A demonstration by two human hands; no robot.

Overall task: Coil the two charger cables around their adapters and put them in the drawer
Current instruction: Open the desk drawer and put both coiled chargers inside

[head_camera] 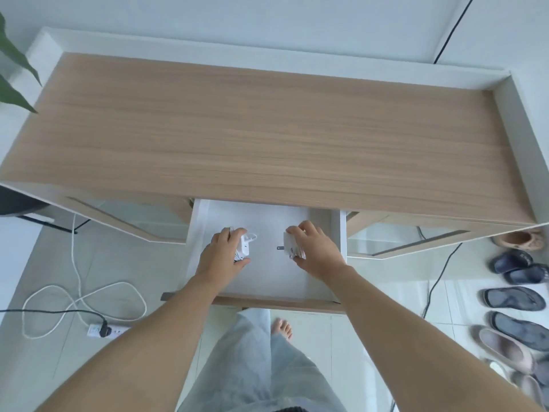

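A: Both hands are down inside the open drawer (312,281), which sits in the lower middle of the frame, pulled out from under the wooden table (267,129).

B: The left hand (221,254) has its grip wrapped around a white adapter (245,246), fingers over the top, thumb underneath at the near side. You can see a loop of white cable (252,237) poking out at the far end of it.

A: And the right hand (316,251) mirrors it, grip pinching the second white adapter (292,248) between curled fingers above and thumb below. Its metal plug prongs (279,248) point toward frame centre.

B: The two adapters are apart, with bare white drawer floor between them. Whether either one is touching that floor, I can't tell from up here.

A: The tabletop itself fills the upper half of the frame, with white raised edges round it.

B: Down at lower left, on the tiled floor, there's a power strip (102,330) with a black plug in it and a white cord (74,295) looping about. At the right edge, a row of sandals (511,298) and slippers.

A: And a green plant leaf (15,60) peeks in at upper left.
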